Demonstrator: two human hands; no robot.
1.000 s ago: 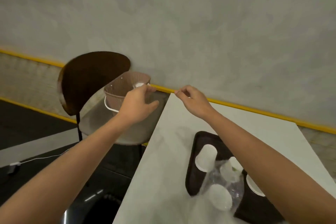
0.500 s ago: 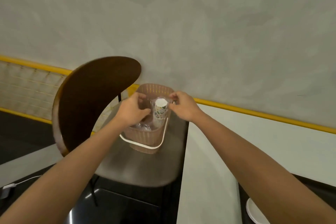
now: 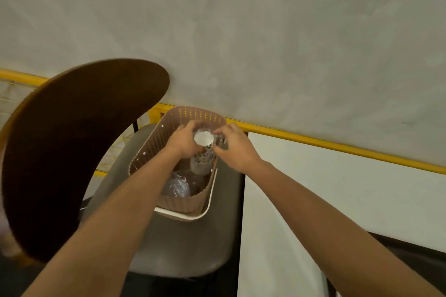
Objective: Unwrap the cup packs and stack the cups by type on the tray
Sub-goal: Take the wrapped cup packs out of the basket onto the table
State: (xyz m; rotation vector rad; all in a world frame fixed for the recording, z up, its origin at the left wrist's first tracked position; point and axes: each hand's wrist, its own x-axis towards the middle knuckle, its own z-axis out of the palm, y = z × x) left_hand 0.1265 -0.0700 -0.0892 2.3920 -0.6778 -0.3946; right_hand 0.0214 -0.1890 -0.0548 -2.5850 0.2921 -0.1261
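A wrapped pack of patterned paper cups (image 3: pixel 203 152) stands upright in a brown perforated basket (image 3: pixel 154 144) on a chair seat. Its white top end faces me. My left hand (image 3: pixel 184 142) grips the pack from the left. My right hand (image 3: pixel 233 146) pinches the clear wrap at the pack's top right. Crumpled clear plastic (image 3: pixel 176 185) lies in the bottom of the basket. The dark tray (image 3: pixel 410 255) shows only as a corner at the lower right, on the white table (image 3: pixel 337 200).
The basket sits on a grey chair seat (image 3: pixel 183 248) to the left of the table. The chair's dark brown backrest (image 3: pixel 79 142) rises at the left. A grey wall with a yellow strip (image 3: pixel 337 147) runs behind.
My view has swung left and closer to the basket, so the tray with its cups has left the frame. Both hands have closed on the cup pack in the basket.
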